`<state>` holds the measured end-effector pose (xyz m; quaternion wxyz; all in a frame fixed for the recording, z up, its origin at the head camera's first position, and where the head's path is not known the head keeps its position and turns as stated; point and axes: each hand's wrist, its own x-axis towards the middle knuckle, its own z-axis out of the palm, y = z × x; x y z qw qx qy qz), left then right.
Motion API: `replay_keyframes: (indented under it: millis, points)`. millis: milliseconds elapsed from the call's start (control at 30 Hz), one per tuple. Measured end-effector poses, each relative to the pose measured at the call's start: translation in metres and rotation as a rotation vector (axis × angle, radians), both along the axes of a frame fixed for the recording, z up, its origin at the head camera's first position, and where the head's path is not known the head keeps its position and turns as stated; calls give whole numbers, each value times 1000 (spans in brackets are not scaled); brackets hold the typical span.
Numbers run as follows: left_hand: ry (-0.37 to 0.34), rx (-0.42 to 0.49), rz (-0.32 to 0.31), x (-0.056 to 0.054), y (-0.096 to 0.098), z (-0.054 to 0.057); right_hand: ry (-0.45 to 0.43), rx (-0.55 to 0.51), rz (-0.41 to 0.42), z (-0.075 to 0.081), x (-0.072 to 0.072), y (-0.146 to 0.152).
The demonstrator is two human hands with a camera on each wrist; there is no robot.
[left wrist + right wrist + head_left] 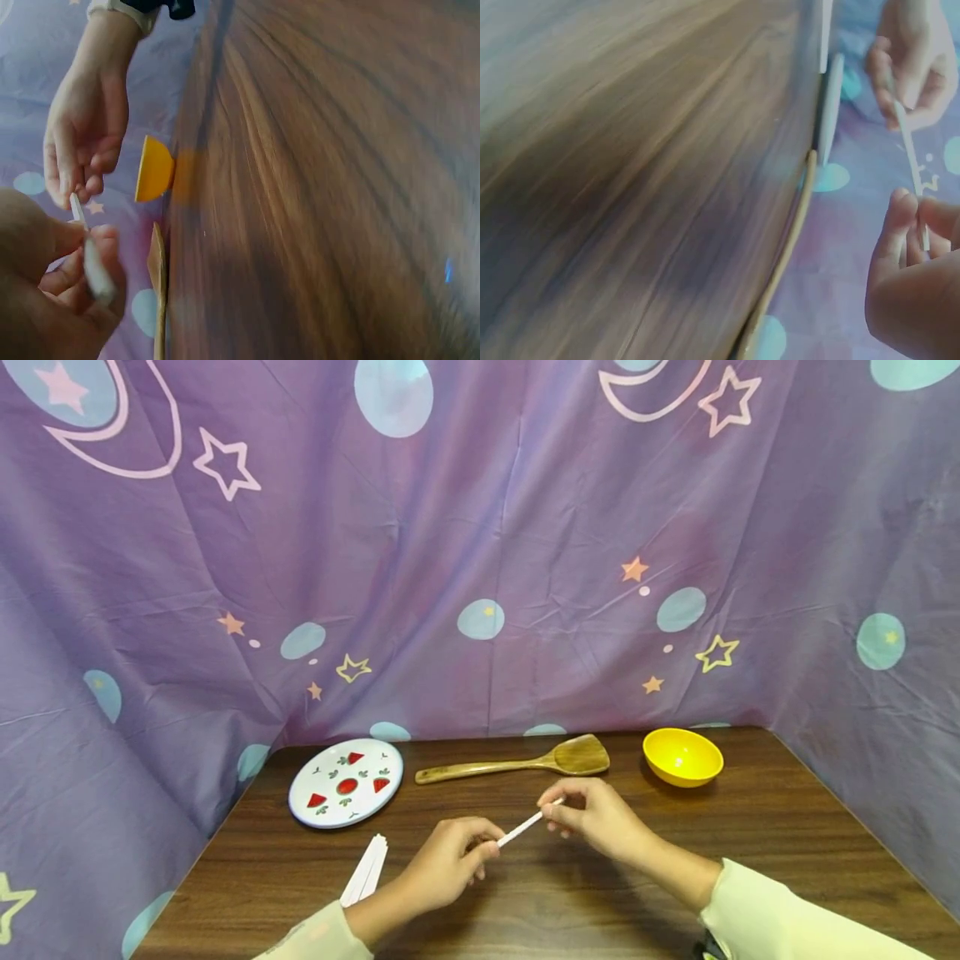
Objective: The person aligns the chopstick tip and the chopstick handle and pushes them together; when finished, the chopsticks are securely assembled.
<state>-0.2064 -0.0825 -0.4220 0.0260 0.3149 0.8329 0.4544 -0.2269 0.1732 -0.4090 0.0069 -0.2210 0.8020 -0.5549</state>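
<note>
A thin white strip (521, 829) is held aslant above the table between both hands, its right end higher in the head view. My left hand (453, 862) pinches the lower end between thumb and fingers. At the upper end, my right hand (600, 820) pinches it the same way. In the left wrist view the strip (96, 270) runs through the left thumb and fingers, and its near end pokes out. The right wrist view has the strip (909, 146) stretching straight from one hand to the other. Several similar white strips (366, 870) lie in a pile beside the left forearm.
A white plate (330, 785) with red fruit patterns lies at the back left. Along the back of the brown wooden table (787, 827) are a wooden spatula (517, 765) and a yellow bowl (681, 760). A purple patterned cloth (450, 527) hangs behind and at the sides.
</note>
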Motion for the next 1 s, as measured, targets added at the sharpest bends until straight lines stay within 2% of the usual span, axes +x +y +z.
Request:
replay_keyframes:
  millis: [67, 133, 300, 467, 667, 867, 1000]
  points:
    - [-105, 54, -11, 3, 1, 0, -59, -113, -4, 2, -3, -4]
    - [-192, 101, -27, 7, 4, 0, -76, -195, -4, 3, -5, -9]
    - [-302, 178, -55, 17, 12, -1, -92, -274, -13, 5, -4, -26]
    - [-332, 224, -35, 24, 14, -2, -115, -266, -14, 4, -4, -36]
    - [-329, 232, 23, 30, 2, -5, -163, -286, 10, -4, -9, -48]
    - [-327, 236, 84, 42, -28, -9, -236, -309, -3, -15, -16, -78]
    - [-384, 222, 41, 52, -60, -14, -285, -337, 8, -25, -20, -106]
